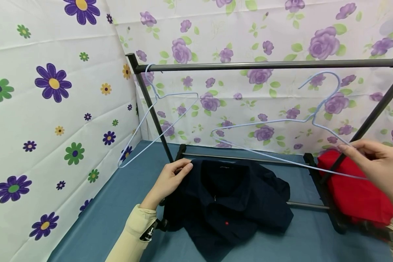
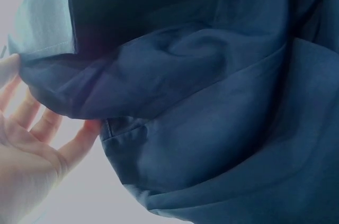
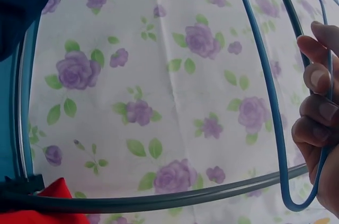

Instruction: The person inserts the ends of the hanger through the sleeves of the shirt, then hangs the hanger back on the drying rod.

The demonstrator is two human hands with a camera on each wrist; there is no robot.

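Observation:
A dark navy collared shirt (image 1: 229, 203) with a small red spot on its front is held up over the blue surface, its neck opening facing me. My left hand (image 1: 175, 176) pinches its shoulder at the left; in the left wrist view, the fingers (image 2: 45, 126) lie along the edge of the cloth. On the right, my right hand (image 1: 380, 163) grips one end of a light blue wire hanger (image 1: 265, 123). This hanger's hook stands up just below the rack's bar, apart from it. The right wrist view shows the fingers curled round the hanger's wire (image 3: 267, 86).
A black clothes rack (image 1: 268, 66) spans the view, with a second light blue hanger (image 1: 157, 95) hooked at its left end. Red cloth (image 1: 353, 196) lies at the right by the rack's foot. Flower-patterned sheets (image 1: 196, 32) wall the back and left of the blue surface (image 1: 111, 207).

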